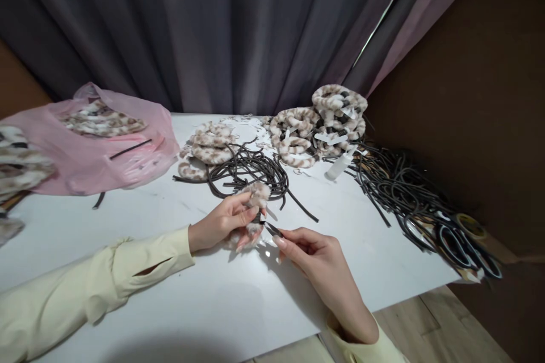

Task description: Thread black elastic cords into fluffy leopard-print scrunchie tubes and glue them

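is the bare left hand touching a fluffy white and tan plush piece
Touching: the head view shows the left hand gripping the fluffy white and tan plush piece, fluff showing above and below its grip.

Craft workspace; white table [366, 244] heaped with dark cords [394, 178], furry rings [300, 117]; small bottle [338, 167] alongside.

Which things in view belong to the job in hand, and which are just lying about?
In the job:
spotted furry piece, in the left hand
dark slim tool, probably tweezers, in the right hand
likely related: dark cords, furry rings

Lying about, apparently:
pink bag
white bottle, untouched
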Demonstrator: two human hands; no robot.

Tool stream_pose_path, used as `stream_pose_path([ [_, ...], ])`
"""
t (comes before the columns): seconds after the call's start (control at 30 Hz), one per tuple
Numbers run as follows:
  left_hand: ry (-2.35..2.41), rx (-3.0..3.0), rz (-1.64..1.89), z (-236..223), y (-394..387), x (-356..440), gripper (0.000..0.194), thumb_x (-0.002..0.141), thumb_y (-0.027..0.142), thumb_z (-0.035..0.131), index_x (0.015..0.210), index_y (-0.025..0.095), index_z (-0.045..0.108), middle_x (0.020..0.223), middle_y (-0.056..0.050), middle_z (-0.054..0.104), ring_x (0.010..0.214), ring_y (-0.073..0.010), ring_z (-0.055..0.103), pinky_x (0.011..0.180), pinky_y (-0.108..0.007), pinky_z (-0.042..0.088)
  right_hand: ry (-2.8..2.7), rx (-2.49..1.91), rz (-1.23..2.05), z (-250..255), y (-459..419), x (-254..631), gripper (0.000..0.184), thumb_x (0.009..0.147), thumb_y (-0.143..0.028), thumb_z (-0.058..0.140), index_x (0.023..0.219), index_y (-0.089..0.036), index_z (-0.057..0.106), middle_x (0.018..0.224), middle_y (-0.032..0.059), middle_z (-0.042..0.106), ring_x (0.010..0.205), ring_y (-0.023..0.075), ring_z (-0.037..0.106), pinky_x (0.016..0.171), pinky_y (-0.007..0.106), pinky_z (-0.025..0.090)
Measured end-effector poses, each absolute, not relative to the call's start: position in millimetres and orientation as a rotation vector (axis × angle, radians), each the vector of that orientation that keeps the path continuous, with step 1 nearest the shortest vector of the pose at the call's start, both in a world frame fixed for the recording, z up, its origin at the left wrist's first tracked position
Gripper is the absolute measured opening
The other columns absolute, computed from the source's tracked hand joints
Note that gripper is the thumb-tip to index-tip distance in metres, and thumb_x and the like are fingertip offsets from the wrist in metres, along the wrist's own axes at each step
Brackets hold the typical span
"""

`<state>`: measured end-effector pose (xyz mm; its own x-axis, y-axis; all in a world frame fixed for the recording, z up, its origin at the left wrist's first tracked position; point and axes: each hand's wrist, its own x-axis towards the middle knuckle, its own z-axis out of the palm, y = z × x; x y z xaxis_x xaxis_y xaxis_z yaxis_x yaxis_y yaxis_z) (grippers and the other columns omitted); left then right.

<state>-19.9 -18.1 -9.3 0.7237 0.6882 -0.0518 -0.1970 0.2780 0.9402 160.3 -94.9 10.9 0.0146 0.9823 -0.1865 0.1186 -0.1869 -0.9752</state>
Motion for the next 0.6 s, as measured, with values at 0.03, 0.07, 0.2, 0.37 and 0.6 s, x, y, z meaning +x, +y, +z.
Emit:
stream_pose_path([
  [0.03, 0.507, 1.146, 0.628, -9.2, -18.1, -19.9, 0.024, 0.085, 0.038, 0.053, 0.090, 0.015, 0.049, 0.058, 0.000, 0.060, 0.035, -0.0048, 0.048, 0.032, -0.011, 0.030, -1.199, -1.442, 1.287, 10.7, -94.9, 160.1, 0.025, 0.069, -0.040, 0.069, 0.074, -0.016, 0.070, 0.053, -0.0017, 0.060, 0.046, 0.0072, 0.045, 0.044, 0.019, 0.035],
  [0.07, 0.505, 1.148, 0.626, -9.2, -18.1, -20.0, 0.024, 0.085, 0.038, 0.053, 0.090, 0.015, 0.049, 0.058, 0.000, 0.060, 0.035, -0.0048, 0.048, 0.032, -0.011, 0.030, -1.196, -1.447, 1.288, 10.7, -94.8, 159.8, 0.025, 0.069, -0.040, 0.069, 0.074, -0.015, 0.070, 0.053, -0.0015, 0.060, 0.047, 0.0075, 0.045, 0.044, 0.019, 0.035],
  [0.2, 0.498, 1.154, 0.628, -9.8, -17.9, -20.2, 0.023, 0.085, 0.038, 0.052, 0.090, 0.015, 0.048, 0.059, -0.001, 0.060, 0.035, -0.0048, 0.049, 0.034, -0.012, 0.032, -1.183, -1.446, 1.296, 11.3, -94.5, 159.1, 0.024, 0.069, -0.039, 0.069, 0.075, -0.015, 0.070, 0.054, -0.0012, 0.061, 0.048, 0.0079, 0.048, 0.047, 0.020, 0.038],
  [0.37, 0.501, 1.158, 0.631, -11.0, -17.5, -19.6, 0.023, 0.085, 0.037, 0.054, 0.089, 0.015, 0.049, 0.059, 0.000, 0.060, 0.037, -0.0053, 0.050, 0.035, -0.012, 0.034, -1.221, -1.427, 1.279, 10.4, -94.7, 159.6, 0.023, 0.071, -0.038, 0.068, 0.076, -0.015, 0.070, 0.056, -0.0006, 0.063, 0.051, 0.0087, 0.051, 0.051, 0.020, 0.041],
  [0.6, 0.475, 1.172, 0.598, -9.3, -18.0, -19.2, 0.026, 0.083, 0.040, 0.055, 0.088, 0.015, 0.049, 0.064, -0.004, 0.064, 0.045, -0.0129, 0.062, 0.042, -0.019, 0.045, -1.330, -1.396, 1.193, 7.6, -95.3, 160.7, 0.021, 0.074, -0.034, 0.065, 0.077, -0.014, 0.071, 0.061, 0.0013, 0.066, 0.054, 0.0094, 0.053, 0.051, 0.018, 0.042],
])
